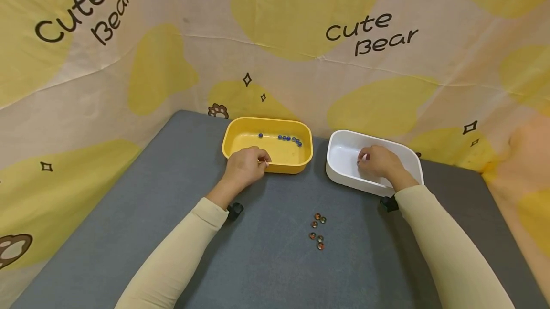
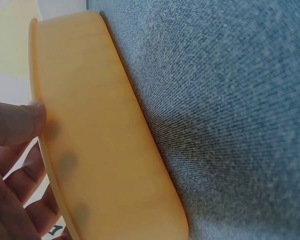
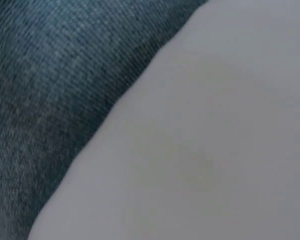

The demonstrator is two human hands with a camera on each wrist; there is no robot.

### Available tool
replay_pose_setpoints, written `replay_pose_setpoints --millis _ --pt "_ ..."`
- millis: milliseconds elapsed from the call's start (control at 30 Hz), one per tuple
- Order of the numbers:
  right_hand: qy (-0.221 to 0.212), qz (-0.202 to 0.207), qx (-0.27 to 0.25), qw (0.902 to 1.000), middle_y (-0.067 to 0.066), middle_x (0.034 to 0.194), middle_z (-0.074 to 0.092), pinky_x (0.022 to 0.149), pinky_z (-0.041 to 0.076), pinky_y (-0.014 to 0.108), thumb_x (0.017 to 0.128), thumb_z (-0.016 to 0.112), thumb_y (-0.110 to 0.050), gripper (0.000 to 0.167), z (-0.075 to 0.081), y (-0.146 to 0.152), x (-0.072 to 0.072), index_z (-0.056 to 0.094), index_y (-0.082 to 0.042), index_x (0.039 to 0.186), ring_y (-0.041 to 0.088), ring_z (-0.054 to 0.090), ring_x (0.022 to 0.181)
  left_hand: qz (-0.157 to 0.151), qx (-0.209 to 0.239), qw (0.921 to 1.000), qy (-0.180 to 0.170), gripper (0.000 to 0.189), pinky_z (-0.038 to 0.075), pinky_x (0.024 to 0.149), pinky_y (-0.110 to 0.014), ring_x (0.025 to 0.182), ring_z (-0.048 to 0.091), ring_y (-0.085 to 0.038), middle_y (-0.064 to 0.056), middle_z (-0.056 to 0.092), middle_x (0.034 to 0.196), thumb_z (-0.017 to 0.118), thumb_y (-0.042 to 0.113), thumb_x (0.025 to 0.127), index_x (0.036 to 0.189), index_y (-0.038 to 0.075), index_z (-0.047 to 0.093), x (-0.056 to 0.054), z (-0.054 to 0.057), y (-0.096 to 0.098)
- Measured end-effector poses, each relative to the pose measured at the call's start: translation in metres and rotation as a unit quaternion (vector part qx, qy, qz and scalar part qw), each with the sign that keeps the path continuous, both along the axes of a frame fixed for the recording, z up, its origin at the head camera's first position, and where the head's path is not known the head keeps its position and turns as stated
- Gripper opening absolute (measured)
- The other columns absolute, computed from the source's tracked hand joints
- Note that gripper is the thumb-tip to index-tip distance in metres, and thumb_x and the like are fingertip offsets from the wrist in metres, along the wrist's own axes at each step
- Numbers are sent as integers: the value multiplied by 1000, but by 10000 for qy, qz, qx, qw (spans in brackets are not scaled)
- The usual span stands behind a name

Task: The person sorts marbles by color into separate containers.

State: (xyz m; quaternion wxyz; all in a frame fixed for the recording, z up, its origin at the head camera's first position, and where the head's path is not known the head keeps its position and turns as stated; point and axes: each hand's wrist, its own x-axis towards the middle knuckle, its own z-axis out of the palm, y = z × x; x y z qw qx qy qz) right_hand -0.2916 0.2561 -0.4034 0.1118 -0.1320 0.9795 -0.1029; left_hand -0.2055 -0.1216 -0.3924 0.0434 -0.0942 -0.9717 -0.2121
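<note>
My left hand (image 1: pixel 246 168) grips the front rim of a yellow tray (image 1: pixel 296 168); in the left wrist view the thumb (image 2: pixel 20 121) lies at the rim and the fingers curl on its other side. Several small blue marbles (image 1: pixel 288 138) lie along the tray's back and right, one apart to the left. Over the white tray (image 1: pixel 354 182), my right hand (image 1: pixel 380 162) reaches inside with curled fingers, pinching a small dark-red round thing (image 1: pixel 367 156), which looks like a marble. The right wrist view shows only the tray's blurred white wall (image 3: pixel 200 150).
Several brownish-red and green marbles (image 1: pixel 320 239) lie loose on the grey cloth-covered table (image 1: pixel 275 271), in front of the gap between the trays. A patterned yellow and cream curtain (image 1: pixel 296 70) stands right behind both trays and along the sides.
</note>
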Motion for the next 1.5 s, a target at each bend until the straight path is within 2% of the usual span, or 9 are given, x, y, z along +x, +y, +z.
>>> replay_pose_setpoints --millis 267,500,700,900,1133,1333,1500 --pt "108 181 -305 9993 24 118 63 88 46 54 87 63 -33 43 12 6 13 63 -6 120 39 58 107 10 -8 10000 -29 10 52 72 -37 81 64 -17 3 70 95 67 24 88 94 21 75 1 1 1" --pt "275 271 -527 9979 27 124 59 93 43 57 89 59 -37 47 26 7 30 59 -8 126 42 55 115 45 -36 9999 -112 10 51 72 -37 80 64 -17 4 70 95 67 25 89 94 22 74 0 1 1" --pt "375 317 -685 9964 25 127 58 96 41 57 89 60 -37 49 31 6 44 58 -7 128 42 53 119 50 -29 9999 -155 10 51 73 -37 81 63 -18 3 69 96 67 25 89 95 22 74 -1 0 1" --pt "533 343 -709 9955 22 133 54 99 39 57 89 60 -39 51 37 5 63 56 -10 131 39 49 124 33 -15 9999 -102 11 52 72 -38 80 63 -18 3 69 94 67 25 88 95 21 75 -1 0 1" --pt "1142 640 -779 9883 19 125 59 96 41 53 86 64 -31 44 43 0 87 61 -9 124 37 53 118 15 -13 9999 -109 11 51 73 -38 80 63 -18 3 69 95 67 25 88 95 21 74 -2 1 0" --pt "1406 615 -859 9844 13 121 63 89 45 53 84 65 -28 40 46 -8 108 63 -13 121 35 57 112 -4 -32 10000 -71 11 52 73 -38 81 64 -19 2 69 95 66 25 89 96 21 74 -3 0 0" --pt "1862 749 -1022 9743 7 109 66 83 48 49 81 68 -24 33 42 -15 125 66 -14 113 30 61 101 -48 -5 10000 -36 11 51 72 -38 80 64 -19 2 69 94 66 25 89 96 21 74 -3 0 0"
